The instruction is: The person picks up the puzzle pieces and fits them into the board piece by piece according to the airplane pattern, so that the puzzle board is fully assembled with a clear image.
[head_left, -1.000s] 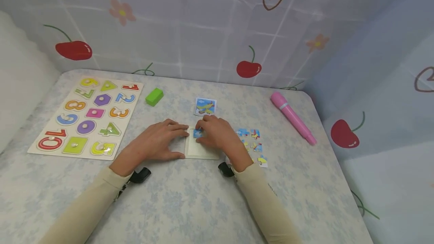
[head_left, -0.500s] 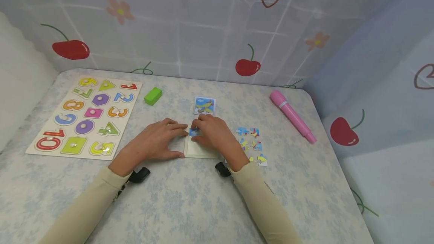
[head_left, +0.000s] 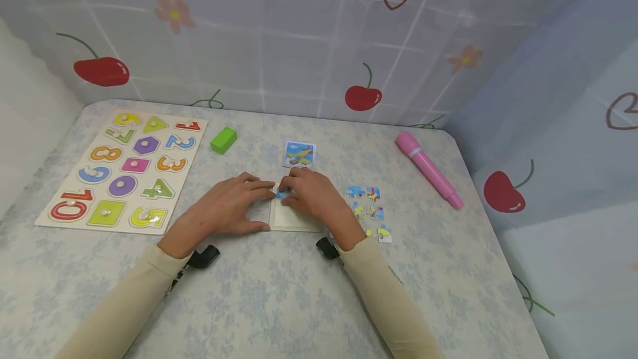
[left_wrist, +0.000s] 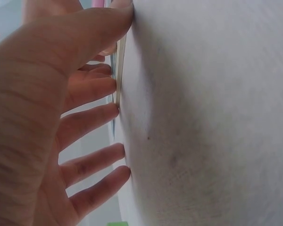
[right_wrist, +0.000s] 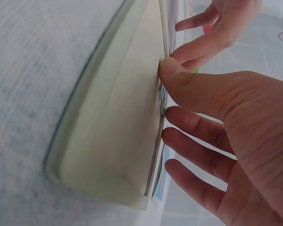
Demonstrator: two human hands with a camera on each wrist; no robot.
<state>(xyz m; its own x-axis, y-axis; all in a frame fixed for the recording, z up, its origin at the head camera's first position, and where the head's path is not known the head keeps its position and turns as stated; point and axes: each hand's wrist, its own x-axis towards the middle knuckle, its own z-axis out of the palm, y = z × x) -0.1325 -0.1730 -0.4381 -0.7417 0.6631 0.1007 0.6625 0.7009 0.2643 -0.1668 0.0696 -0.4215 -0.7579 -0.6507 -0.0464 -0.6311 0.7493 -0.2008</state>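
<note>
My right hand (head_left: pixel 314 195) pinches a small blue puzzle piece (head_left: pixel 281 194) between thumb and fingers, at the upper left corner of a shallow cream puzzle tray (head_left: pixel 297 221). In the right wrist view the thumb (right_wrist: pixel 172 70) presses at the piece (right_wrist: pixel 163 95), whose edge lies low against the tray (right_wrist: pixel 118 127). Along the tray's left side rests my left hand (head_left: pixel 226 206), fingers spread and fairly straight, with fingertips and thumb right at the rim. The left wrist view shows the left fingers (left_wrist: pixel 92 89) reaching the thin tray edge (left_wrist: pixel 119 70). Most of the tray floor is bare.
Above the tray lies a picture card (head_left: pixel 299 154) of a yellow plane. Loose jigsaw pieces (head_left: pixel 377 213) are laid out in rows to the right, partly behind the right wrist. A number board (head_left: pixel 171 190), a green block (head_left: pixel 224 140) and a pink marker-shaped tube (head_left: pixel 431 170) lie farther out.
My right hand has shifted slightly left with the puzzle piece, which now sits closer into the tray's upper left corner. The left hand stays at the tray's left edge.
</note>
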